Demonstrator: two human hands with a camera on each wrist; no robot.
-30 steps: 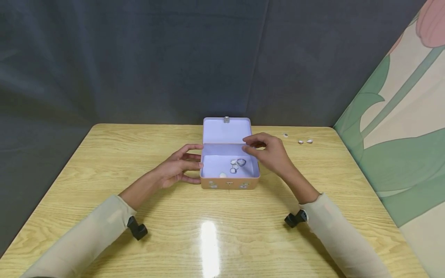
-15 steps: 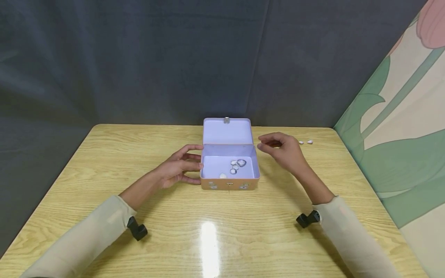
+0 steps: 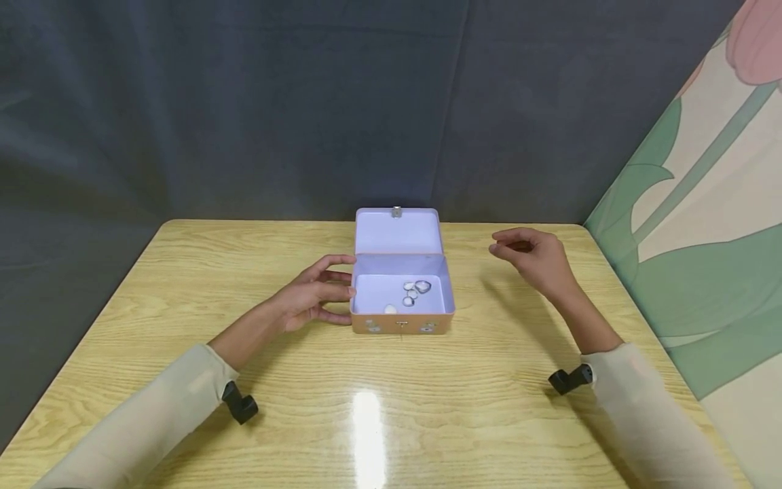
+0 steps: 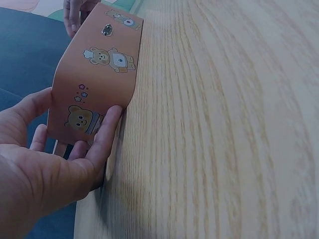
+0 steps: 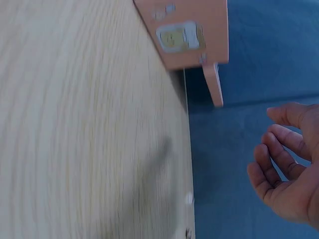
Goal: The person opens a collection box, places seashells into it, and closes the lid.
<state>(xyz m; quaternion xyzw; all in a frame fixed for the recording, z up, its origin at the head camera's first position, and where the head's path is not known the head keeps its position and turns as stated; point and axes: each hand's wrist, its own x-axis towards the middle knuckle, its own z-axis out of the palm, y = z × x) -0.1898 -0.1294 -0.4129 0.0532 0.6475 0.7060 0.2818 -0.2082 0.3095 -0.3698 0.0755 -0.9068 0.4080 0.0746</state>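
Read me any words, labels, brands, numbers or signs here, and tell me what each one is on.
None: no word, label, brand or number can be read in any view.
The box shows pictures instead, cartoon bears and small stars; any tiny marks within them are too small to read.
The right wrist view of it is blurred.
The flowered backdrop bears no readable text.

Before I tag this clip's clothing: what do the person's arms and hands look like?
The left sleeve and right sleeve are long and pale beige. A small, knobby black gadget sits at each cuff. The left hand and right hand are bare.
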